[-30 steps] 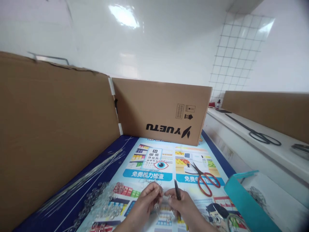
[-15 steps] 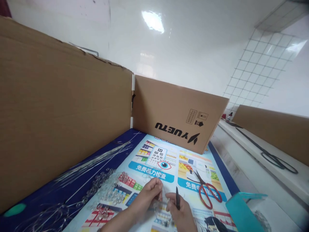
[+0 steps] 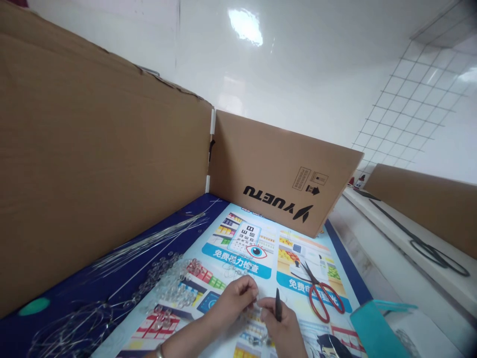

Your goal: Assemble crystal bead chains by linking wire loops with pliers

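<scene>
My left hand (image 3: 241,297) pinches thumb to finger on what looks like a thin wire, mostly hidden by the fingertips. Close beside it, almost touching, is my right hand (image 3: 280,320). A slim black pointed tool (image 3: 278,304) sticks up from its curled fingers; whether it is tweezers or pliers I cannot tell. Small clear beads (image 3: 257,340) hang or lie just below both hands, partly hidden. Loose clear beads (image 3: 169,283) are heaped left of my left hand. Red-handled scissors (image 3: 320,293) lie open to the right of my right hand.
Straight wires (image 3: 149,243) lie along the left cardboard wall (image 3: 104,134), with tangled wire (image 3: 70,330) nearer me. A second cardboard panel (image 3: 283,169) stands at the back. At right are a turquoise box (image 3: 378,328) and a ledge with a black cord (image 3: 428,251).
My hands have come closer together at the fingertips, and the wire stretch that showed between them is now hardly visible. The whole view has shifted slightly.
</scene>
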Demonstrator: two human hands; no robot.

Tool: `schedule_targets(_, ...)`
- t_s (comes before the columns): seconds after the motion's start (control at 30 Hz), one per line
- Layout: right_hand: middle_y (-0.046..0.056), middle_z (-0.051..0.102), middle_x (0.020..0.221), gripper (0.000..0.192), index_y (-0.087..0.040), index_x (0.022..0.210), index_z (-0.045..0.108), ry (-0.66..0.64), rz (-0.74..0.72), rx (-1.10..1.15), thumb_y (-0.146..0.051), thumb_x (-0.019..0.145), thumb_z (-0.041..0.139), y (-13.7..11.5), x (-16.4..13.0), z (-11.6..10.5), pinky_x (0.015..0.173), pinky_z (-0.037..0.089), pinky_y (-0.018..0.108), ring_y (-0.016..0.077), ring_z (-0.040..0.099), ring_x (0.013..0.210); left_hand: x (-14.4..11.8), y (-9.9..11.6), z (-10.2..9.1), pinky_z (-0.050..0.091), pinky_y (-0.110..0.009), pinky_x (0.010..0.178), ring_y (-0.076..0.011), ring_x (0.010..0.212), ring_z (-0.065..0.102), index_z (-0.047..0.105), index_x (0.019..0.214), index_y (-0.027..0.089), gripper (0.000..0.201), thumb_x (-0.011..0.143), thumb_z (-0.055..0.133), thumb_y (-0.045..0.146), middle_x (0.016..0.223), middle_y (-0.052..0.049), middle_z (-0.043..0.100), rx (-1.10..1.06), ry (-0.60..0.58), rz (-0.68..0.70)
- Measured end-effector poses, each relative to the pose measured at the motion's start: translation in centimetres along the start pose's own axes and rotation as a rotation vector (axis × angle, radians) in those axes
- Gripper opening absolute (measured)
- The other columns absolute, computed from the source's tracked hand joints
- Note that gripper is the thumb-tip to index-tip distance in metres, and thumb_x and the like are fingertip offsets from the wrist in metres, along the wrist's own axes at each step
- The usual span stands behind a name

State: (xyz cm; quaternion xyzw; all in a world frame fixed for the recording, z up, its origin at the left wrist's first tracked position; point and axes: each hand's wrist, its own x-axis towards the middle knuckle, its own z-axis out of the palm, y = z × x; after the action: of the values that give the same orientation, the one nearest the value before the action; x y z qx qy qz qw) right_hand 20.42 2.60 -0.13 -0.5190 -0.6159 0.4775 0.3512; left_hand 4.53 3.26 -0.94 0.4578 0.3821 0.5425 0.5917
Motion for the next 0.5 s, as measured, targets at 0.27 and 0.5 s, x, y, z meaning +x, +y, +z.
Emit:
schedule_targets(0.27, -0.004, 0.054, 0.059, 0.021, -0.017, 0.086, 0.060, 0.032, -0.026, 0.074, -0.029, 0.069, 0.059, -0.23, -0.10, 0.10, 0.047, 0.036, 0.022, 0.0098, 0.042, 0.048, -0.29, 0.11, 0.25, 0.032, -0.023, 0.055, -0.0119, 0.055, 0.045, 0.055, 0.065, 0.017, 0.013, 0.075, 0.060, 0.024, 0.057, 0.004, 0.050, 0.067, 0.008, 0.053)
schedule_targets(0.5, -0.002, 0.057, 0.064, 0.019, -0.015, 0.083, 0.063, -0.017, -0.006, 0.066, -0.028, 0.069, 0.061, -0.21, -0.13, -0.10, 0.049, 0.035, 0.023, 0.0097, 0.043, 0.052, -0.18, -0.10, 0.17, 0.031, -0.023, 0.054, -0.0114, 0.056, 0.043, 0.055, 0.066, 0.017, 0.011, 0.074, 0.059, 0.022, 0.058, 0.004, 0.048, 0.064, -0.020, 0.056)
